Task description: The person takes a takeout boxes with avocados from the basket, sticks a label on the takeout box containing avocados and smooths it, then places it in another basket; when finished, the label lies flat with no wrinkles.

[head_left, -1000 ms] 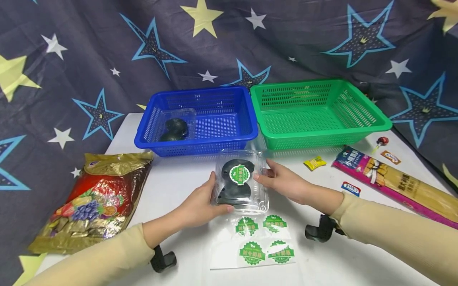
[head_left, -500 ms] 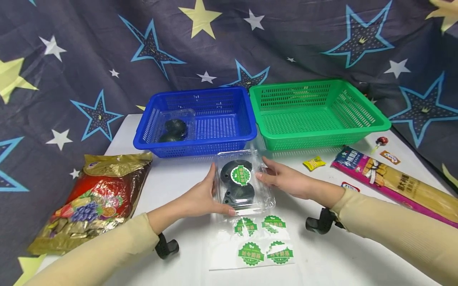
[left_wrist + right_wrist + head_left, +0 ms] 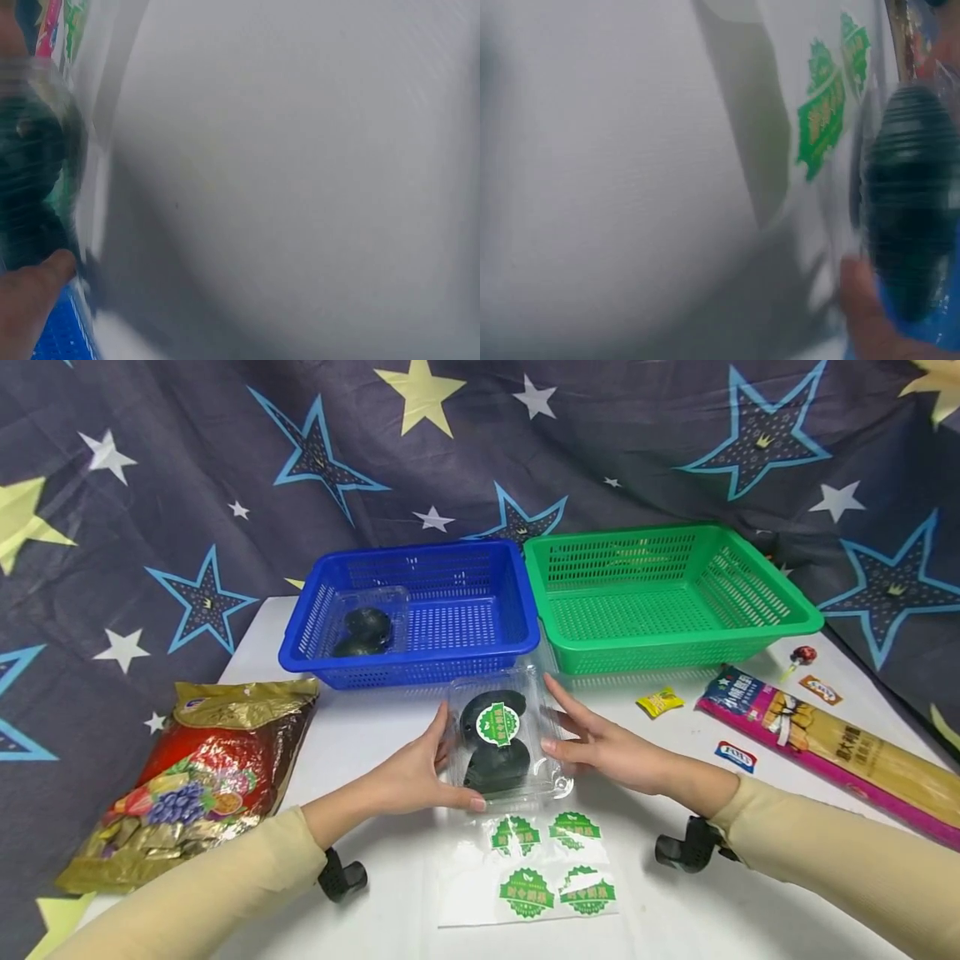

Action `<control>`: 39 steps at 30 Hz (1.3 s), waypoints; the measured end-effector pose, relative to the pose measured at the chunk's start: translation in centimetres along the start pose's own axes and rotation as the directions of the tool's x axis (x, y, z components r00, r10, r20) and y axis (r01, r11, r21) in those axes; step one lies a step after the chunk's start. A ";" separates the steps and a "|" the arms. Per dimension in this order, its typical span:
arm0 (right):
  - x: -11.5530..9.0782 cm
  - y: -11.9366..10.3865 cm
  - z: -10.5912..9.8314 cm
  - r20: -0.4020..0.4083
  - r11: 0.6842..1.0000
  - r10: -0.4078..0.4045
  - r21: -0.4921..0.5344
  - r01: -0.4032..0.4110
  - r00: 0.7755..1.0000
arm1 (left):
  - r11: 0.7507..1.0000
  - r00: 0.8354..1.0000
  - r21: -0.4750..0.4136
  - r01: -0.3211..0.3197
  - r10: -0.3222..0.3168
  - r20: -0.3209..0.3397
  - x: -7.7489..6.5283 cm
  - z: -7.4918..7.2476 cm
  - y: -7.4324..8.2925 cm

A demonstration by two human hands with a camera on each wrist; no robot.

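Between my hands is a clear plastic clamshell box (image 3: 543,777) with dark green rounded pieces (image 3: 498,766) inside. A green-and-white round sticker (image 3: 498,725) is on its lid. My left hand (image 3: 416,768) holds the box's left side, thumb at the near corner and fingers along the edge. At the right side, my right hand (image 3: 611,747) holds it with the thumb against the edge and the index finger stretched toward the far corner. Just in front lies a sheet of green stickers (image 3: 465,885), partly under the box. Both wrist views show the box blurred at the frame edge.
Behind stand a blue basket (image 3: 420,670), with a similar box (image 3: 367,631) inside, and a green basket (image 3: 675,652). A gold-and-red candy bag (image 3: 202,785) lies left. To the right are a yellow candy (image 3: 660,702), a noodle pack (image 3: 840,743), small wrapped sweets (image 3: 736,756) and a lollipop (image 3: 802,657).
The box has turned slightly between the hands and shifted a little to the left with its sticker. My right index finger has straightened toward the far side. The left hand has barely moved.
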State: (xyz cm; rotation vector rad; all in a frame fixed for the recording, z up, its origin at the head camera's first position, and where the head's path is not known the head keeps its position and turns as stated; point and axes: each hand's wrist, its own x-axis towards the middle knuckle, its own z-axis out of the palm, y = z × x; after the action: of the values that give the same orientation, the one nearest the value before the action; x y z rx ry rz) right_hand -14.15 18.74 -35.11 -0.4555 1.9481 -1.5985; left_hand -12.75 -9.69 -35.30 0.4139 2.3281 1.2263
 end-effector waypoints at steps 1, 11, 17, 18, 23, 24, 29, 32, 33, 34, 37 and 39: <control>0.0 -0.1 0.0 0.015 1.000 -0.008 0.012 0.008 1.000 | 1.000 1.000 -0.002 -0.005 0.006 0.006 0.0 -0.1 0.0; -0.1 0.2 -0.6 0.038 1.000 -0.010 0.010 0.010 0.999 | 0.999 0.998 0.015 -0.044 0.043 0.044 0.5 -0.3 -0.2; -0.2 0.4 -0.7 0.019 1.000 -0.010 0.028 0.010 1.000 | 0.980 0.996 0.173 -0.094 0.091 0.025 0.6 -1.0 0.4; -0.3 0.4 -0.7 0.015 0.999 -0.009 0.031 0.008 1.000 | 0.966 0.994 0.234 -0.110 0.113 0.001 0.6 -1.3 0.7; -0.9 0.5 -0.9 0.000 0.999 -0.008 0.049 0.008 1.000 | 0.812 0.939 0.553 -0.190 0.314 -0.139 1.4 -3.0 2.6; -1.0 0.5 -1.0 -0.001 0.999 -0.006 0.054 0.006 1.000 | 0.771 0.921 0.603 -0.206 0.361 -0.147 1.8 -3.3 2.9; -1.7 0.8 -1.4 -0.017 0.997 -0.003 0.071 0.004 1.000 | 0.596 0.880 0.779 -0.195 0.458 -0.130 4.2 -4.5 4.0; -2.1 1.0 -1.6 -0.027 0.997 -0.002 0.072 0.004 1.000 | 0.570 0.905 0.813 -0.117 0.398 -0.149 4.8 -5.2 3.9; -2.3 1.1 -1.7 -0.030 0.997 -0.002 0.071 0.004 1.000 | 0.569 0.915 0.818 -0.088 0.371 -0.160 4.9 -5.4 3.7; -2.4 1.1 -1.7 -0.032 0.998 -0.002 0.070 0.004 0.999 | 0.570 0.922 0.819 -0.060 0.346 -0.173 4.8 -5.7 3.4; -2.9 1.3 -2.0 -0.040 0.997 -0.007 0.072 0.009 0.999 | 0.584 0.931 0.811 0.028 0.281 -0.235 4.3 -6.7 2.1; -3.2 1.3 -2.2 -0.048 0.997 -0.010 0.075 0.014 0.999 | 0.598 0.923 0.796 0.096 0.246 -0.296 4.0 -7.7 1.0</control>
State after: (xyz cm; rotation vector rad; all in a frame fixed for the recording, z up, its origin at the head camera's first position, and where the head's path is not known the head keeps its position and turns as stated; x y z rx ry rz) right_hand -12.88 22.62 -35.45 -0.4023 1.9155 -1.6989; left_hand -20.14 -12.53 -31.76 0.6082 3.1644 0.1630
